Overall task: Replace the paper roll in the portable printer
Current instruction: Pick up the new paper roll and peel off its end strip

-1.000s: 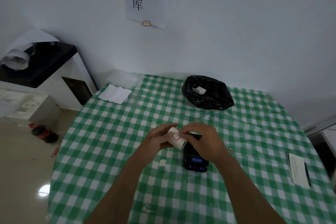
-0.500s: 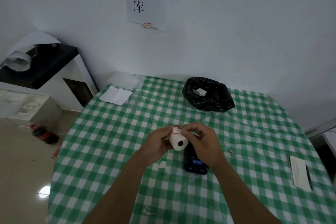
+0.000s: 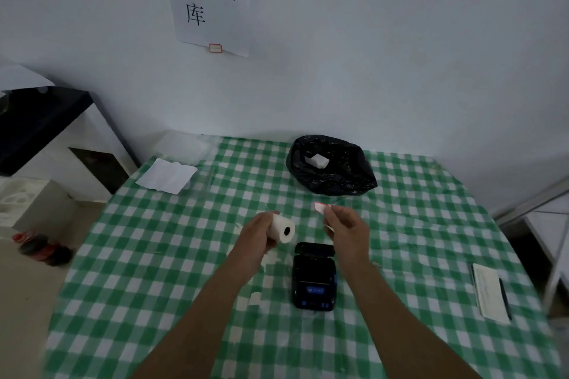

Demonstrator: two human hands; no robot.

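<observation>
Head view is looking down on a round table (image 3: 160,255) under a green checked cloth, with both forearms reaching in from six o'clock. The left hand (image 3: 257,238) is wrapping its fingers around a fresh white paper roll (image 3: 281,228), holding it above the cloth with its dark core facing the camera. The right hand (image 3: 346,229) is pinching a small white sticker with a red edge (image 3: 320,208) between thumb and forefinger, lifted clear of the roll at about two o'clock from it. Just below and between the hands, at five o'clock from the roll, the black portable printer (image 3: 314,277) is lying on the cloth; its lid looks to be raised at the twelve o'clock end, though the dark plastic makes the bay hard to read. A black bag (image 3: 335,175) is sitting at twelve o'clock from the printer, near the wall, with a white scrap inside.

By my reading, the roll is being unsealed, and the loading itself is not yet begun. The next move likely calls for getting rid of the sticker, perhaps into the bag, then freeing the paper's loose end and lowering the roll into the open bay with the tail leading out toward the lid's edge before closing it.
</observation>
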